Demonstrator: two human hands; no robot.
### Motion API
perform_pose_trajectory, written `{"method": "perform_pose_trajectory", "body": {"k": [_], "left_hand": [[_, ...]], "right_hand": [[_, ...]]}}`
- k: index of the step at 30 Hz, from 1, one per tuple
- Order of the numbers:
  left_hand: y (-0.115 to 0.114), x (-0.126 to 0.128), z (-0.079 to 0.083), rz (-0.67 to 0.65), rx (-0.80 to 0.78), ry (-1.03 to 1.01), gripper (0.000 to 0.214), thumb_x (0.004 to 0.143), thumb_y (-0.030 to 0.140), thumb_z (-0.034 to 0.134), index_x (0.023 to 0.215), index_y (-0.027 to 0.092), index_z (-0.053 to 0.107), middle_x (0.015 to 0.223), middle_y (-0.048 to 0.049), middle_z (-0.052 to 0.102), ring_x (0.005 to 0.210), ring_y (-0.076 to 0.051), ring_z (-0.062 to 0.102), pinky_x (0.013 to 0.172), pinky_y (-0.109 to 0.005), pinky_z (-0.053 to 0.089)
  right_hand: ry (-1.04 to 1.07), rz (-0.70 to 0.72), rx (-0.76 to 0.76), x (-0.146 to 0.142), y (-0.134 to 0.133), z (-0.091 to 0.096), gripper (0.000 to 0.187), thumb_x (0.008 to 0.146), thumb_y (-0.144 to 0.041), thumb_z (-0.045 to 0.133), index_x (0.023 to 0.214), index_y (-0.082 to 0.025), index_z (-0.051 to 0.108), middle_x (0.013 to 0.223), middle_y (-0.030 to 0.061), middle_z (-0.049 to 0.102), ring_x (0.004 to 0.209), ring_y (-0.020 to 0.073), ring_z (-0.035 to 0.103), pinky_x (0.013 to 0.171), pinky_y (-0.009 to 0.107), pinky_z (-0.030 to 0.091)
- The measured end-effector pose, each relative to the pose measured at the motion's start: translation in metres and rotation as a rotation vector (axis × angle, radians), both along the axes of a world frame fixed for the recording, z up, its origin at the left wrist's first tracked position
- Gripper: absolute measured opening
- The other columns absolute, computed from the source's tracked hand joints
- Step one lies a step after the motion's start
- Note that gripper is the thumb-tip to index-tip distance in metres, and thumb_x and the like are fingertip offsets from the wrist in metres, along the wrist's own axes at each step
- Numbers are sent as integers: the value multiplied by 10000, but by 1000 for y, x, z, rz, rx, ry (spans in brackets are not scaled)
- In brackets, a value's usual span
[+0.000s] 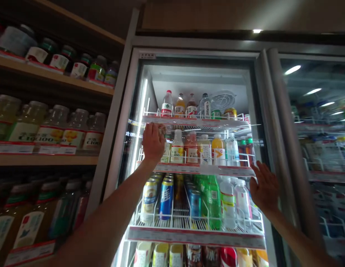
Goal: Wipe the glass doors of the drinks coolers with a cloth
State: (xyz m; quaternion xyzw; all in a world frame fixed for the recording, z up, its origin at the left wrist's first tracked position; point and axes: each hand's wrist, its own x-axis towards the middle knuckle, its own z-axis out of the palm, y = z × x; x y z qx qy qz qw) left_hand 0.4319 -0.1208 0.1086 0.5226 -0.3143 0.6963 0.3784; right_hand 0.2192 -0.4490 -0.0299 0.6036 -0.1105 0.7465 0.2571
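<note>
I look up into an open drinks cooler (199,70) with wire shelves. My left hand (153,141) reaches to the left end of the second shelf (206,170) and is closed around a bottle there, of which only a bit of the top shows behind my fingers. My right hand (263,187) is open, fingers spread, flat against the edge of the swung-open glass door (275,148). Juice and tea bottles (191,148) stand in a row beside my left hand. Cans (166,198) and green and clear bottles (214,202) fill the shelf below.
The top shelf (194,120) holds a few bottles and cans by a fan grille (222,100). Wooden store shelves (50,159) with jars and bottles run along the left. A second closed glass-door cooler (322,148) stands on the right.
</note>
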Motion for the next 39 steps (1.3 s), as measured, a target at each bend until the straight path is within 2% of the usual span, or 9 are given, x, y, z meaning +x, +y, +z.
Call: {"method": "perform_pose_trajectory", "body": {"k": [2, 7, 12, 19, 24, 28, 31, 36, 39], "left_hand": [[-16, -9, -5, -19, 5, 10, 462, 845, 238, 414, 1282, 89, 427, 1377, -191, 415, 1355, -287, 287, 1113, -489, 272], [-74, -57, -49, -32, 506, -191, 517, 821, 179, 411, 1330, 97, 366, 1426, -149, 373, 1383, -259, 226, 1129, -452, 260], [-84, -72, -63, -4, 695, -239, 540, 821, 152, 422, 1354, 124, 335, 1450, -104, 360, 1388, -215, 225, 1134, -407, 254], [-82, -66, -58, 122, 563, -195, 527, 877, 259, 419, 1378, 132, 312, 1446, -111, 371, 1382, -235, 247, 1121, -465, 234], [-31, -25, -68, 172, 430, -190, 800, 845, 521, 447, 1438, 72, 152, 1462, -179, 311, 1393, -277, 202, 1136, -483, 157], [10, 1, -79, 215, 420, -215, 775, 862, 581, 386, 1455, 150, 136, 1468, -136, 319, 1390, -256, 216, 1146, -481, 105], [15, 1, -85, 223, 403, -195, 741, 873, 577, 363, 1447, 147, 176, 1460, -128, 339, 1391, -252, 213, 1148, -470, 93], [8, -5, -88, 239, 375, -144, 724, 879, 576, 362, 1440, 148, 198, 1470, -114, 323, 1397, -245, 197, 1150, -473, 75], [8, -5, -88, 231, 372, -137, 733, 869, 586, 377, 1437, 156, 210, 1474, -107, 317, 1396, -245, 200, 1150, -472, 73]], "right_hand": [[-6, 2, -1, 0, 2, 0, 491, 879, -249, 366, 1370, -237, 363, 1366, 111, 480, 1287, 263, 420, 996, 467, 366], [0, 10, 7, -1, -3, -1, 473, 885, -247, 359, 1355, -210, 394, 1367, 118, 478, 1287, 269, 419, 1004, 481, 364], [3, 42, -8, -2, 6, 3, 469, 880, -211, 377, 1347, -192, 407, 1373, 133, 465, 1296, 279, 404, 1015, 513, 351], [246, 674, -176, 52, 142, 42, 499, 899, -165, 328, 1391, -247, 316, 1382, 62, 446, 1290, 169, 407, 1040, 405, 415], [136, 609, -36, 96, 191, 60, 477, 901, -265, 374, 1367, -169, 349, 1433, 128, 350, 1373, 223, 250, 1089, 465, 330], [206, 278, -68, 97, 175, 72, 371, 869, -292, 455, 1228, -227, 517, 1450, 94, 340, 1378, 261, 224, 1091, 530, 243], [197, 155, -74, 67, 123, 86, 352, 870, -263, 431, 1205, -285, 538, 1437, 71, 366, 1349, 256, 283, 1057, 562, 247], [-202, 229, 191, 5, 24, 107, 377, 836, -234, 371, 1141, -135, 570, 1242, 185, 502, 1207, 295, 424, 971, 549, 355], [-279, 246, 210, 18, 34, 107, 409, 826, -188, 324, 1148, -76, 551, 1203, 232, 487, 1176, 318, 426, 946, 589, 353]]}}
